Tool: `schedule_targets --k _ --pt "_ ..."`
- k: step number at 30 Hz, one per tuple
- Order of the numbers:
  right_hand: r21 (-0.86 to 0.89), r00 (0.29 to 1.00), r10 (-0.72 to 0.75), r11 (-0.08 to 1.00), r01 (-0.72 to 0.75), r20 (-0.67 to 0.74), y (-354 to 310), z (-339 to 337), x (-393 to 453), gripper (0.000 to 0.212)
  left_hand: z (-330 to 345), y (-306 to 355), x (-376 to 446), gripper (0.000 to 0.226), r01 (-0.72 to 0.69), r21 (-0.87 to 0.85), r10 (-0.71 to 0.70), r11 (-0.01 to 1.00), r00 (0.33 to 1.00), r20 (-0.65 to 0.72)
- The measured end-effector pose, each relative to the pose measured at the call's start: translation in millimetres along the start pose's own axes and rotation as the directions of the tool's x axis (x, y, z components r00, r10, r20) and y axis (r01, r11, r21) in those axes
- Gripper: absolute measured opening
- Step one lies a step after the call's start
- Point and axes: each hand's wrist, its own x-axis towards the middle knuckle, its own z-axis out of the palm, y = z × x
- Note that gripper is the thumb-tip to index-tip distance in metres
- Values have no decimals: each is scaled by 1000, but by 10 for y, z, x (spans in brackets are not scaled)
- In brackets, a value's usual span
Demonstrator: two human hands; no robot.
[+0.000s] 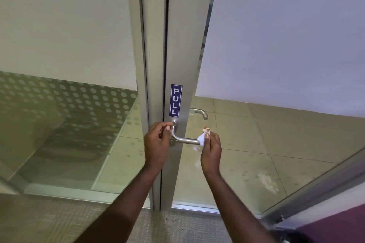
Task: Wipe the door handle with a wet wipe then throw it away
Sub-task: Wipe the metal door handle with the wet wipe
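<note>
A brushed-metal lever door handle (183,139) juts from the aluminium door stile (184,65), below a blue PULL sticker (175,100). My right hand (211,149) pinches a small crumpled white wet wipe (201,138) against the free end of the lever. My left hand (157,142) touches the handle's base near the stile with thumb and fingertips, and hides part of the rose plate.
A second lever handle (200,113) shows through the glass on the door's far side. Frosted and dotted glass panels (69,104) flank the stile. Beige floor tiles (266,144) lie beyond, grey carpet (59,223) below me, and a purple surface (335,223) sits at lower right.
</note>
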Motion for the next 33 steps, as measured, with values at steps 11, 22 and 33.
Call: schedule_targets --k 11,22,33 --pt "858 801 462 146 -493 382 51 -560 -115 40 115 511 -124 25 198 -103 -172 975 961 218" --pt "861 858 263 147 -487 440 -548 -854 -128 49 417 831 -302 19 231 -73 -149 970 806 573" --pt "479 917 261 790 -382 301 -593 -797 -199 49 351 790 -166 18 408 -55 -342 912 826 447"
